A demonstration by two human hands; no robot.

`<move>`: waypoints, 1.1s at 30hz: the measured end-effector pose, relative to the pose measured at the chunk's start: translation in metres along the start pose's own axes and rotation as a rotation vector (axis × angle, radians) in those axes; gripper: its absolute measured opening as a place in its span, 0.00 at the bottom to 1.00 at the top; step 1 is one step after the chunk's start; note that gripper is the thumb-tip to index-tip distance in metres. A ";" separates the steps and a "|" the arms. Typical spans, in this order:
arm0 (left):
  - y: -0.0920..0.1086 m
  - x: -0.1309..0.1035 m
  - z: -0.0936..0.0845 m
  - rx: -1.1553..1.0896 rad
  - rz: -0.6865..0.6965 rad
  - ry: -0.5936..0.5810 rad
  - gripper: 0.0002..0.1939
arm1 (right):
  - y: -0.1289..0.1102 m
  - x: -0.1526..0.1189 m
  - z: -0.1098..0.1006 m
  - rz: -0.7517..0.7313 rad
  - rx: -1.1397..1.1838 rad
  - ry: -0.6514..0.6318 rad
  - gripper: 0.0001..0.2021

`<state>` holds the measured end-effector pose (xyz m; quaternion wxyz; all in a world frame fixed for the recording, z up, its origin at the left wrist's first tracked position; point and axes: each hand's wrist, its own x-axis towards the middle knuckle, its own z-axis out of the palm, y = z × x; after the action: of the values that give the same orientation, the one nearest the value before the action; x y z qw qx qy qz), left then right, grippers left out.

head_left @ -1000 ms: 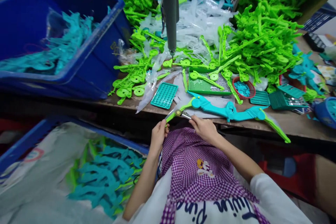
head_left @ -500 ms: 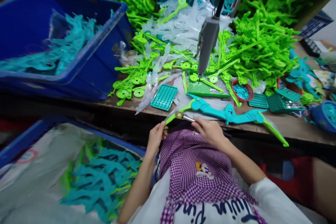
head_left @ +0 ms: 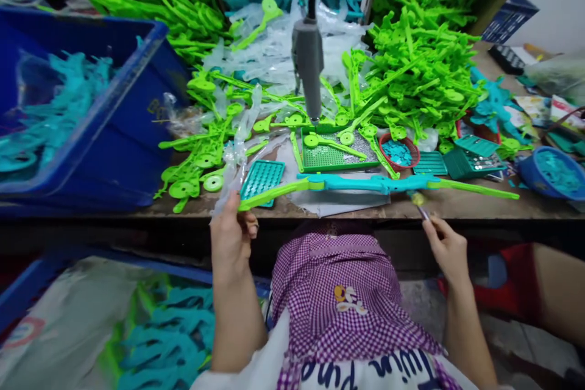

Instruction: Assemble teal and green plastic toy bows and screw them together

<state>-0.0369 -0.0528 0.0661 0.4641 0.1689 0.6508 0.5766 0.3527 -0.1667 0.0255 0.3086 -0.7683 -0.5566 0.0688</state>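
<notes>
My left hand (head_left: 232, 233) is closed around the left green tip of a long toy bow (head_left: 365, 183). The bow has a teal middle piece with a green arm at each end, and it extends nearly level above the front edge of the bench. My right hand (head_left: 445, 247) grips a small mallet-like tool (head_left: 422, 209) with a thin metallic handle and a blurred yellowish head. That head is just below the bow's right half; whether they touch I cannot tell. Behind the bow, a green tray (head_left: 338, 161) holds small metal pieces, with a green arm lying across it.
A grey power screwdriver (head_left: 308, 67) hangs over the tray. Green arms (head_left: 420, 73) are heaped behind. A blue bin (head_left: 137, 109) with teal parts stands left. Nearby are a teal dimpled tray (head_left: 262, 181), a red basket (head_left: 411, 161) and a blue bowl (head_left: 548, 189).
My right hand has moved right with the tool, from the bow's left arm to below its right half. My left hand has shifted left and the bow has turned more level. The view has shifted.
</notes>
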 end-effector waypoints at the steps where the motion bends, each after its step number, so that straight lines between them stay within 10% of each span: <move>1: 0.003 0.001 0.004 -0.005 -0.001 0.012 0.17 | 0.010 -0.009 0.000 0.044 -0.087 -0.045 0.30; 6: 0.011 0.003 0.014 -0.046 0.001 0.061 0.13 | 0.060 -0.011 -0.020 0.165 -0.555 -0.098 0.23; 13: 0.015 0.002 0.019 -0.061 0.042 0.066 0.15 | 0.096 0.080 -0.031 -0.025 -0.692 -0.021 0.16; 18: 0.013 0.002 0.021 -0.008 0.059 0.115 0.19 | 0.047 0.056 0.007 -0.176 -0.281 0.329 0.16; 24: 0.006 -0.003 0.009 0.132 0.034 0.125 0.19 | -0.039 0.033 0.056 -0.476 0.021 0.333 0.08; 33: 0.006 -0.003 0.004 0.187 0.049 0.146 0.15 | -0.012 0.047 0.052 -0.301 0.077 0.277 0.13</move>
<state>-0.0342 -0.0509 0.0727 0.3835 0.1847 0.7296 0.5353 0.3367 -0.1018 0.0018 0.4178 -0.6662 -0.6145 -0.0632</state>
